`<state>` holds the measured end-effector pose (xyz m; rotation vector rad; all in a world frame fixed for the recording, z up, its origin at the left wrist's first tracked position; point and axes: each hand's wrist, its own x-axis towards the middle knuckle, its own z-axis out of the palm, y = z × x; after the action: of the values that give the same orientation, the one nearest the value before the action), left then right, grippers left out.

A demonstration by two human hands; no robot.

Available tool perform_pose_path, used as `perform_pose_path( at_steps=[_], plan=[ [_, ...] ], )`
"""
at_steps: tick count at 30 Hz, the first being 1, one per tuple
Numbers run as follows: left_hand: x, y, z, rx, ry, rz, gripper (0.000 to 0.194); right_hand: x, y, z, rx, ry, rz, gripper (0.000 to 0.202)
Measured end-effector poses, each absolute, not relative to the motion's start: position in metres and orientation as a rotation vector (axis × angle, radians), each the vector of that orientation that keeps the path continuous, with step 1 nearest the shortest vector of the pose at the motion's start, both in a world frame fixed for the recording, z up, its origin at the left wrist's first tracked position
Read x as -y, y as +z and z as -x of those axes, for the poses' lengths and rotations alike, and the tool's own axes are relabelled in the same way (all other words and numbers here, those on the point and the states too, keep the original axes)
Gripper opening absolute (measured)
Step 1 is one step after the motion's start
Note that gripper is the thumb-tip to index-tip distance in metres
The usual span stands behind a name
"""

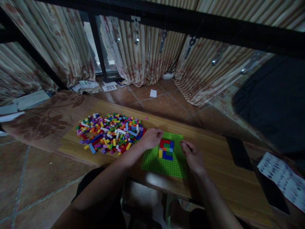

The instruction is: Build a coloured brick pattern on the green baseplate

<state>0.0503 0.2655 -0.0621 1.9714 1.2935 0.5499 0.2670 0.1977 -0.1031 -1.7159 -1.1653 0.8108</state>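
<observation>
A green studded baseplate (pixel 176 168) lies on the wooden bench, with a small build of red, blue, yellow and orange toy bricks (pixel 166 149) near its middle. My left hand (pixel 152 138) hovers at the plate's upper left, close to the red bricks, fingers curled together. Whatever it may hold is hidden. At the plate's right edge is my right hand (pixel 193 156), its thumb and fingers pinched; any piece between them is too small to make out. Left of the plate spreads a big pile of loose, mixed-colour toy bricks (pixel 111 133).
The wooden bench (pixel 221 171) runs across the view. A dark flat phone-like object (pixel 239 153) and a printed sheet (pixel 282 178) lie to the right. One pink brick (pixel 146 118) sits apart behind the pile. Striped curtains (pixel 152 57) hang beyond a dark rail.
</observation>
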Motion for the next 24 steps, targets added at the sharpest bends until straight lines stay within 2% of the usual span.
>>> perform_pose_path(
  at_steps=[8, 17, 24],
  plan=[
    [-0.274, -0.051, -0.023, -1.297, 0.769, -1.887, 0.026, -0.137, -0.085, -0.264, 1.162, 0.534, 1.793, 0.037],
    [-0.293, -0.037, 0.029, -1.340, 1.204, -1.545, 0.027, -0.109, -0.072, -0.136, 1.699, 0.872, 1.467, 0.024],
    [-0.289, -0.032, 0.046, -1.279, 1.271, -1.448, 0.025, -0.107, -0.068, -0.120, 1.762, 0.871, 1.451, 0.024]
  ],
)
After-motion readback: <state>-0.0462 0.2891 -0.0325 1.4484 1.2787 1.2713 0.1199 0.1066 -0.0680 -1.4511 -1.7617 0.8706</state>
